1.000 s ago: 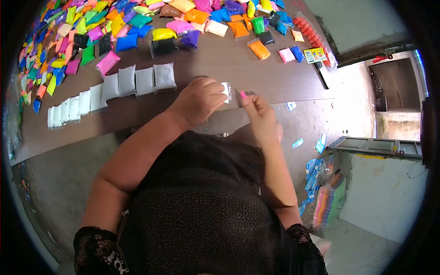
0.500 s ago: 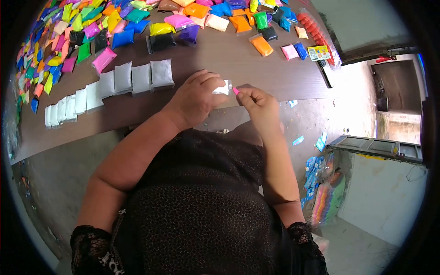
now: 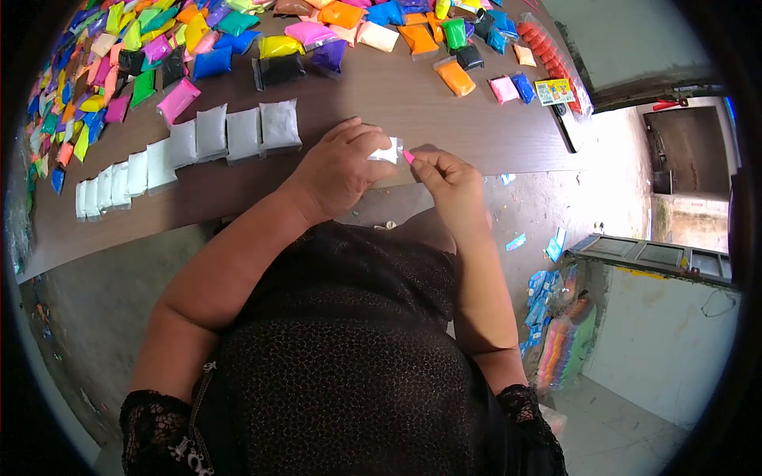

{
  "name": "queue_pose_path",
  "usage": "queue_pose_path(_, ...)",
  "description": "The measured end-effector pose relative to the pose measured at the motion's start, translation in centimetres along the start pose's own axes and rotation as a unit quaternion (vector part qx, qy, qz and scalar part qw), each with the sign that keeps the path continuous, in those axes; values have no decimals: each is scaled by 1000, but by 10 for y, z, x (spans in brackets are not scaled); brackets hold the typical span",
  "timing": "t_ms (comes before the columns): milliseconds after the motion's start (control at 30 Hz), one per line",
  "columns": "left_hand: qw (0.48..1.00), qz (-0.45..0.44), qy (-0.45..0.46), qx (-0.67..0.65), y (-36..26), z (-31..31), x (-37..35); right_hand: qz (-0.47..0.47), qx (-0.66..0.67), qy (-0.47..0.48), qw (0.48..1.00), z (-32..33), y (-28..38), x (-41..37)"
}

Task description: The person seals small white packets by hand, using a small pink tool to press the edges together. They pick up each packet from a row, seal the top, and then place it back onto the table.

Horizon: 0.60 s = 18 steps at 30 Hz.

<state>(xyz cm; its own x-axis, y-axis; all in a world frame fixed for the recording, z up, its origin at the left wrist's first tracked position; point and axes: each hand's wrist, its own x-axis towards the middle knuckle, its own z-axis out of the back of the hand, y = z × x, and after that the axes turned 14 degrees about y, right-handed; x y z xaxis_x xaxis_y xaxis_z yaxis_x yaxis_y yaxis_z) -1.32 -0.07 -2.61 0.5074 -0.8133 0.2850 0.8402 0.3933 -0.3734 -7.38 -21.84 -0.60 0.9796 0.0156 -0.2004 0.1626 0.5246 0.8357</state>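
Note:
My left hand point(image 3: 341, 168) is closed on a small white packet point(image 3: 386, 151) near the table's front edge, and its fingers cover much of the packet. Just to the right, my right hand point(image 3: 451, 181) pinches a small pink piece point(image 3: 408, 157) between thumb and finger, its tip close to the packet's clear end. Left of my left hand, several white packets lie in a row, with larger ones point(image 3: 279, 125) nearest the hand and smaller ones point(image 3: 119, 186) farther left.
Many coloured packets point(image 3: 213, 65) cover the back and left of the brown table point(image 3: 349, 95). At the right lie an orange packet point(image 3: 455, 78), a printed card point(image 3: 554, 92), a dark bar-shaped object point(image 3: 568, 131) and a bag of red items point(image 3: 548, 55). Blue wrappers point(image 3: 542, 297) lie on the floor.

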Motion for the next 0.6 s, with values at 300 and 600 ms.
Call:
queue_pose_path(300,1000,-3,-5,-2,-1,2,0,-5,-10,-6,1000,-1,7,-2)
queue_pose_path(600,1000,0,-6,-6,-1,1,0,16,-3,-6,1000,-3,2,-1)
